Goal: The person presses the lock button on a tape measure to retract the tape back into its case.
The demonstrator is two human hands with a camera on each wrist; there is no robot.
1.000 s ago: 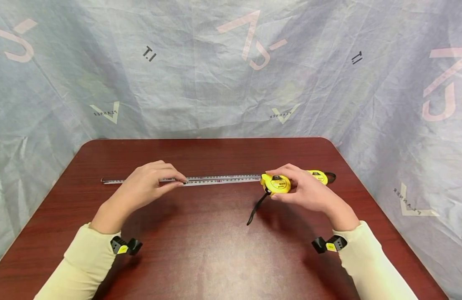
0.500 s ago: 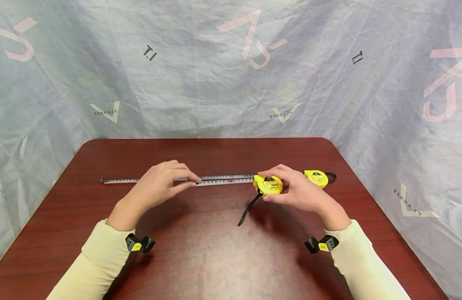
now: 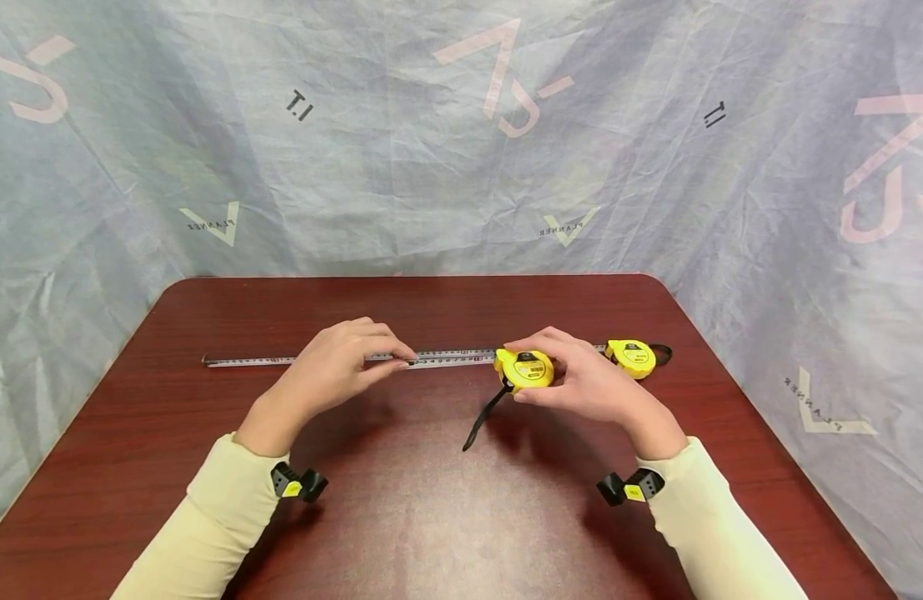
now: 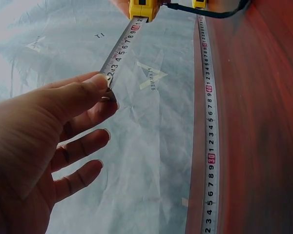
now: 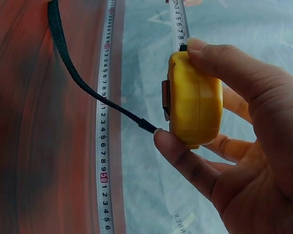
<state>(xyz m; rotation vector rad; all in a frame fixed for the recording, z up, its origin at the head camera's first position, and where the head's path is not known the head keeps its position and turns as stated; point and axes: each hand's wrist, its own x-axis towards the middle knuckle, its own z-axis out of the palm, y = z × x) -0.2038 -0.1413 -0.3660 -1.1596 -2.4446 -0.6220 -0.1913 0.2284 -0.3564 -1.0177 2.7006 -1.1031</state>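
My right hand (image 3: pixel 581 375) grips a yellow tape measure (image 3: pixel 524 369) above the table, its black wrist strap (image 5: pixel 83 85) hanging down to the left. Out of the case runs a short length of white blade (image 4: pixel 122 51). My left hand (image 3: pixel 344 362) pinches the blade's end between thumb and forefinger, the other fingers spread, as the left wrist view shows. Behind them, a second yellow tape measure (image 3: pixel 632 358) lies on the table at the right. Its long blade (image 3: pixel 243 362) stretches left across the table, partly hidden behind both hands.
The dark red wooden table (image 3: pixel 461 483) has its far edge against a grey printed cloth (image 3: pixel 401 150). A black wrist camera (image 3: pixel 299 483) sits on the left sleeve and another wrist camera (image 3: pixel 629 487) on the right one.
My hands have drawn closer together, the left moving right and the right moving left with the tape measure. The blade between them has become shorter. The second tape measure has stayed put.
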